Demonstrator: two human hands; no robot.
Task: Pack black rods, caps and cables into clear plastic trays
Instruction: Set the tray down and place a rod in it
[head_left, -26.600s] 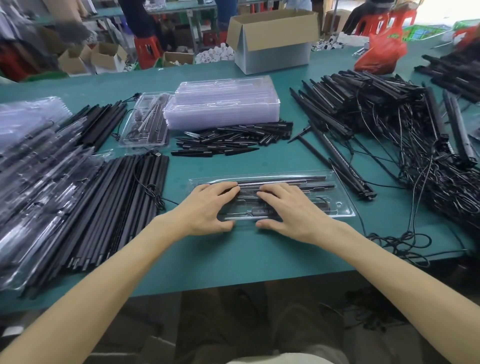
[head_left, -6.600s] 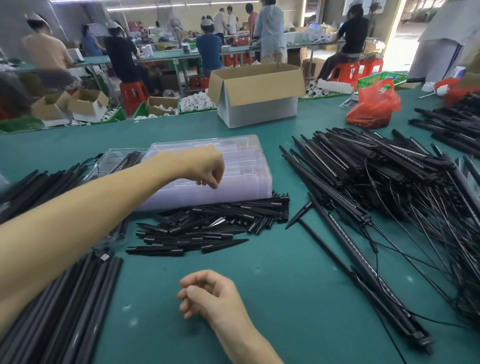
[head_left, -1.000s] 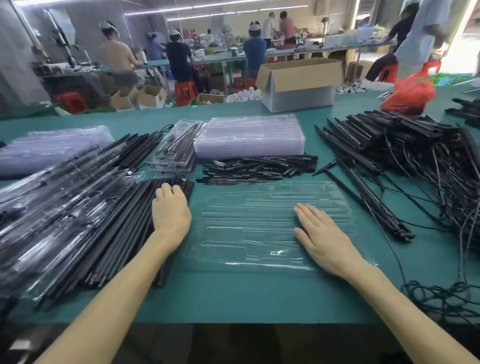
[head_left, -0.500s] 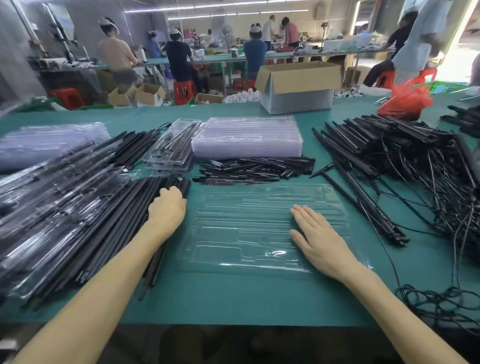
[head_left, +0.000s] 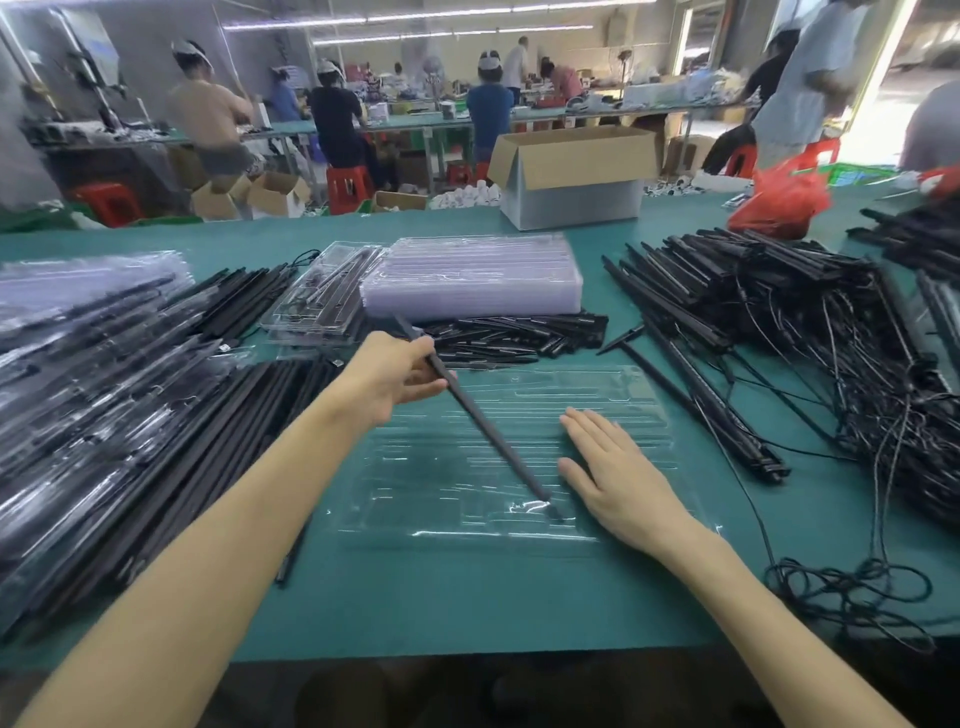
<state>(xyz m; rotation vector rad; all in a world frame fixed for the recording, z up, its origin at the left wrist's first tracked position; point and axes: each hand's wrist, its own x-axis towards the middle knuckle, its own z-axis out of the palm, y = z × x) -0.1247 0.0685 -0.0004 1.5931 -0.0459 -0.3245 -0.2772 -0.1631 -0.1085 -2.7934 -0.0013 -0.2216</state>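
An open clear plastic tray (head_left: 452, 483) lies flat on the green table in front of me, with nothing in its slots. My left hand (head_left: 389, 379) grips a long black rod (head_left: 488, 441) near its far end; the rod slants down across the tray, its near tip close to my right hand. My right hand (head_left: 613, 478) rests flat with straight fingers on the tray's right half. A pile of black rods (head_left: 171, 415) lies to the left. Short black caps (head_left: 514, 338) lie in a heap behind the tray. Rods with tangled cables (head_left: 831, 332) fill the right side.
A stack of clear trays (head_left: 472, 275) stands behind the caps, with packed trays (head_left: 322, 301) left of it and more (head_left: 78, 291) at the far left. A cardboard box (head_left: 571, 176) and red bag (head_left: 779, 202) sit at the back. Loose cable (head_left: 852, 587) coils near the front right edge.
My left hand has lifted one black rod out of the left pile and swung it over the tray. My right hand stays flat on the tray.
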